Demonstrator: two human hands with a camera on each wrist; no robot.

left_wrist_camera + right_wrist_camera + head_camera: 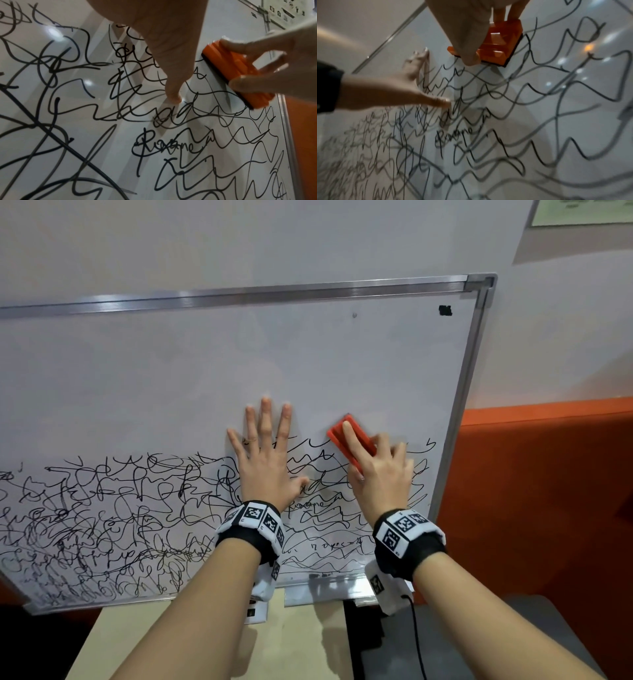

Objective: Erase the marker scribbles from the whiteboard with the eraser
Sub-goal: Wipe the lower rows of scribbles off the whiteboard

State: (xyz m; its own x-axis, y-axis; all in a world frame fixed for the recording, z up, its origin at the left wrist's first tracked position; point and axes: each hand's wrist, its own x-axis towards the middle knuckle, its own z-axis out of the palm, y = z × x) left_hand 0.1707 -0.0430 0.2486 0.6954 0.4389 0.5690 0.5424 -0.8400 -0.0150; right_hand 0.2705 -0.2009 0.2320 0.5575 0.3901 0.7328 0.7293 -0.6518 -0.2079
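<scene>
We are reaching both forearms up to the whiteboard point(308, 364). Our left hand point(265, 460) is lying flat against it, fingers straight and spread, thumb out to the side, holding nothing. Our right hand point(380, 470) is gripping the orange eraser point(352, 441), thumb on one long edge, fingers curling over the other, index finger lying along its back. We are pressing the eraser's dark pad to the board at the upper edge of the black scribbles point(113, 518), which are filling the board's lower half.
</scene>
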